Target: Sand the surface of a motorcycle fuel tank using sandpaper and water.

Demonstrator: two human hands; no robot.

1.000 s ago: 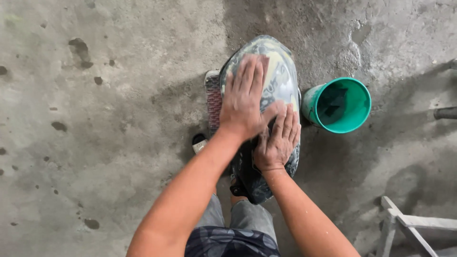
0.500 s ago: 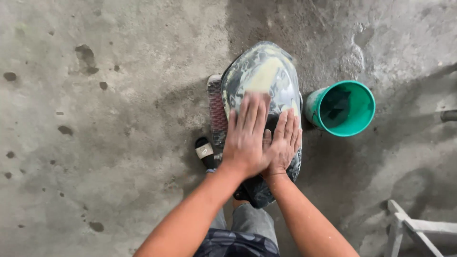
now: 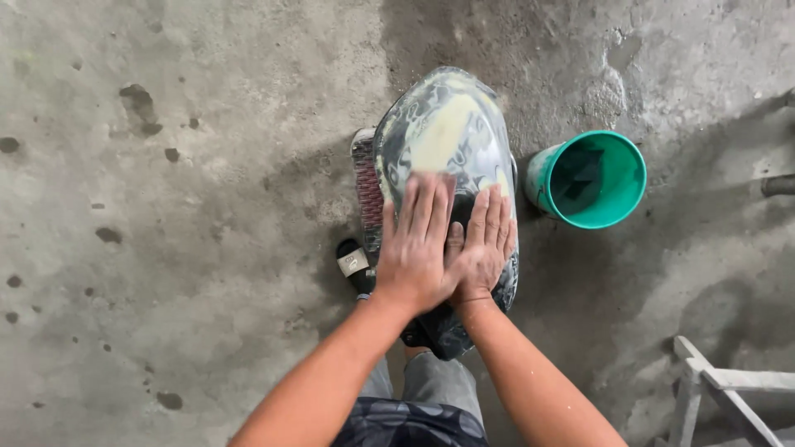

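A green plastic bucket [image 3: 598,178] is seen tipped toward the camera, upper right, on a stained concrete floor [image 3: 182,207] — dark spots scattered at left, damp patch near the bucket. A grey metal frame [image 3: 729,389] is partly seen at bottom right. A dark pipe end [image 3: 778,185] is cut off at the right edge.

One head camera looks straight down, close above the concrete floor [image 3: 166,248].

The left hand [image 3: 418,248] now lies lower on the rounded panel [image 3: 443,132], drawn back beside the right hand [image 3: 483,248], baring more pale surface.
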